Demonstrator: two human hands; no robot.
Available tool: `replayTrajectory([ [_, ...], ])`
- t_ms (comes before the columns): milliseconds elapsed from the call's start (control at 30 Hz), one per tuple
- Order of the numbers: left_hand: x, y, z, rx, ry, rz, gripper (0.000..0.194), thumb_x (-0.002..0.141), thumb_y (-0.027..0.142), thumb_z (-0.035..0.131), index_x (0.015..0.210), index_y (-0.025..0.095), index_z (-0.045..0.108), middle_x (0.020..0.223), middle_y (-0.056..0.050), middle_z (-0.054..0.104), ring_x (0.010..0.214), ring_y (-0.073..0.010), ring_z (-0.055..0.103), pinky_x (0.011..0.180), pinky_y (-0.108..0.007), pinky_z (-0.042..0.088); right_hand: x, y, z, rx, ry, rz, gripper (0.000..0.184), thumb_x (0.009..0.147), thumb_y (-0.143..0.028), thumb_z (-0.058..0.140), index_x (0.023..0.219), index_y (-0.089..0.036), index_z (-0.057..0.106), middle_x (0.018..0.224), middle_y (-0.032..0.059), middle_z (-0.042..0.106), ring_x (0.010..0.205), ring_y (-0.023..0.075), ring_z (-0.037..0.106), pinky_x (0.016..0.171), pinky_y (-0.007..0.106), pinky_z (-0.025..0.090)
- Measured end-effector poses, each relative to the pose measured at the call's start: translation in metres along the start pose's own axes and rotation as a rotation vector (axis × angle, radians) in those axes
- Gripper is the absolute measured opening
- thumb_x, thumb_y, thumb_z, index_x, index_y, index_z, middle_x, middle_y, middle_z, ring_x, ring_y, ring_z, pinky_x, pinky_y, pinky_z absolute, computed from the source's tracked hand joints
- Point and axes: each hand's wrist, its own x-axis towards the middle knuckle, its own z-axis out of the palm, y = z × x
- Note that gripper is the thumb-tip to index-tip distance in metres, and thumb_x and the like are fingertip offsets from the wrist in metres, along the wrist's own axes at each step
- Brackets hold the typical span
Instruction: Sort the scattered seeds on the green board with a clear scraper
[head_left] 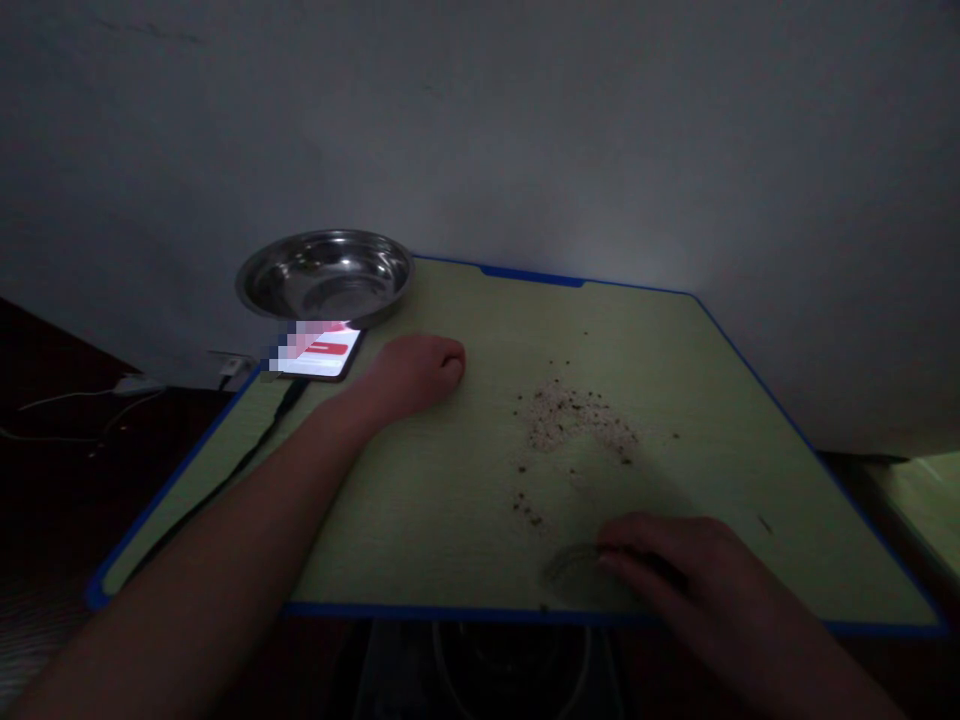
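Note:
My left hand (421,372) rests on the table in a closed fist, with nothing showing from it. It lies to the left of a small spread pile of pale grains (551,425) mixed with dark bits. Near the table's front edge, my right hand (686,560) pinches a thin, dark, curved thing (574,562) between thumb and fingers. Motion blur hides its kind; its far end looks see-through and points left. A few dark specks (527,510) lie between the pile and this hand.
The pale green table (465,500) has a blue rim and meets a grey wall. A steel basin (326,275) stands at the back left. Before it lies a lit phone (319,352) with a dark cable (247,455). Under the front edge is a dark round vessel (514,665).

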Motion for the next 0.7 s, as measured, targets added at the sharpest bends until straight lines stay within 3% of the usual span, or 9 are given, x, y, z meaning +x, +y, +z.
replayTrajectory([
  [167,-0.001,0.001,0.000,-0.005,-0.008,-0.006,0.030,0.079,0.027,0.036,0.077,0.019,0.065,0.076,-0.004,0.066,0.067,-0.0160,0.055,0.059,-0.028,0.034,0.001,-0.007,0.000,0.020,-0.032,-0.070,0.025,0.094,-0.036,0.046,0.087,-0.029,0.069,0.084,-0.0023,0.074,0.075,0.0171,0.068,0.064,0.028,0.051],
  [300,-0.001,0.001,0.000,-0.004,-0.006,-0.004,0.030,0.079,0.027,0.036,0.077,0.020,0.065,0.076,-0.004,0.066,0.067,-0.0158,0.055,0.059,-0.028,0.034,0.001,-0.008,0.000,0.060,0.029,-0.007,0.025,0.093,-0.035,0.046,0.085,-0.028,0.068,0.084,-0.0017,0.074,0.073,0.0165,0.069,0.059,0.026,0.051],
  [467,-0.001,0.001,0.000,-0.012,-0.005,-0.013,0.029,0.078,0.027,0.036,0.075,0.020,0.064,0.074,-0.004,0.065,0.064,-0.0149,0.053,0.058,-0.028,0.033,0.009,-0.015,0.016,0.093,0.082,0.022,0.025,0.091,-0.034,0.045,0.088,-0.026,0.069,0.078,-0.0013,0.074,0.068,0.0179,0.070,0.061,0.030,0.053],
  [700,-0.001,-0.001,0.001,-0.002,0.010,0.017,0.029,0.079,0.027,0.035,0.076,0.020,0.064,0.074,-0.004,0.064,0.065,-0.0156,0.052,0.058,-0.029,0.033,0.006,0.009,0.005,-0.020,0.249,0.118,0.028,0.090,-0.038,0.047,0.086,-0.025,0.071,0.086,0.0027,0.076,0.073,0.0206,0.071,0.060,0.031,0.053],
])
